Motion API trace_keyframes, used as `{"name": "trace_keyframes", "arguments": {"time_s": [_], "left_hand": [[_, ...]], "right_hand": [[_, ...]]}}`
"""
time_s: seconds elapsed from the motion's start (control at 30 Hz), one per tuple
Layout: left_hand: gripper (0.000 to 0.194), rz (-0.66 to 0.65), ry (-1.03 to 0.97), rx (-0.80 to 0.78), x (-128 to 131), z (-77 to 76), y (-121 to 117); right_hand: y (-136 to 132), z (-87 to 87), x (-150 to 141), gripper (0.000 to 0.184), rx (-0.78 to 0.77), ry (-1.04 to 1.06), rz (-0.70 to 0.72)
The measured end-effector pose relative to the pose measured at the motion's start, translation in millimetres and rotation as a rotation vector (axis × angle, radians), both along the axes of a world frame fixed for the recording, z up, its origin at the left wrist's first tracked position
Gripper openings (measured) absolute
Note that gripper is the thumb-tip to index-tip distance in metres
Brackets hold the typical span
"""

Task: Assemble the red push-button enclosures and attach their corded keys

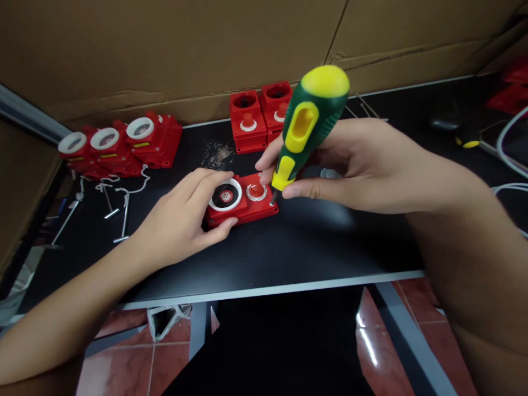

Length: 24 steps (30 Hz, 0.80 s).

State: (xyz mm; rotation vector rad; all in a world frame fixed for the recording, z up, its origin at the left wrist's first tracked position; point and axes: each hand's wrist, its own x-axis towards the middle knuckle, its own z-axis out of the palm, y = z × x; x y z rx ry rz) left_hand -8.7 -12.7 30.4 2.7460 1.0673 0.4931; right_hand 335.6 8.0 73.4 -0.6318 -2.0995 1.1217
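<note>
A red alarm box [242, 204] with a white-ringed round opening and a red push button lies flat on the black table [297, 253]. My left hand [181, 214] grips its left end, fingers curled over the top and thumb at the front edge. My right hand [363, 165] is closed round the lower part of a green and yellow screwdriver [307, 124]. The screwdriver stands nearly upright, its tip at the box's right front corner.
Three red boxes with white rings [119, 144] sit at the back left, with metal pins on white strings [117, 198] before them. Two more red boxes [259, 115] stand against the cardboard wall [173, 49]. Another screwdriver [470, 143] and white cables [509, 159] lie at the right.
</note>
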Motion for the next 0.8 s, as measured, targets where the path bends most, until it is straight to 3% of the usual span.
{"name": "trace_keyframes", "arguments": {"time_s": [0.2, 0.8], "left_hand": [[0.062, 0.019, 0.015, -0.006, 0, 0.7, 0], [0.061, -0.019, -0.023, 0.017, -2, -2.6, 0]], "right_hand": [[-2, -6.3, -1, 0.032, -0.020, 0.033, -0.057], [-3, -15.0, -17, 0.046, 0.036, 0.109, -0.168]]}}
